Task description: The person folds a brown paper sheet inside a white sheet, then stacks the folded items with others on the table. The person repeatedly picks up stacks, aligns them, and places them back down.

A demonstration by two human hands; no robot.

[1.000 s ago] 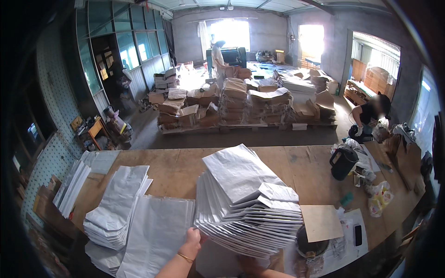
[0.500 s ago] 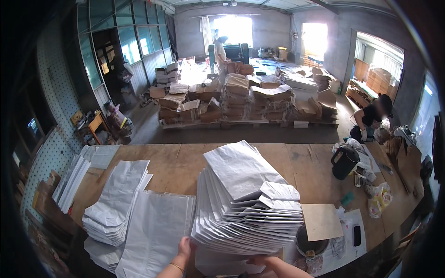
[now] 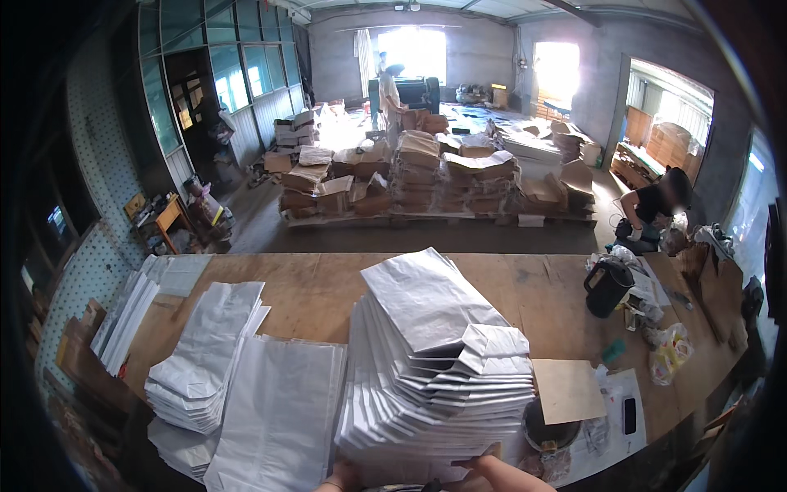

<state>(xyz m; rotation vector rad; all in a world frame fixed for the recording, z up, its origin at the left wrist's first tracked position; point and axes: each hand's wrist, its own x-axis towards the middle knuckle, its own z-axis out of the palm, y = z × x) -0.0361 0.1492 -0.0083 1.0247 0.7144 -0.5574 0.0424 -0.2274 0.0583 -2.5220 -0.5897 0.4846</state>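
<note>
Fingers of the left hand and right hand are held, partly hidden, at seven and five o'clock from the paper stack; whether it is grasped cannot be told. It is set on the worktop, flanked by a flat pile at eight o'clock and a board at three.
</note>
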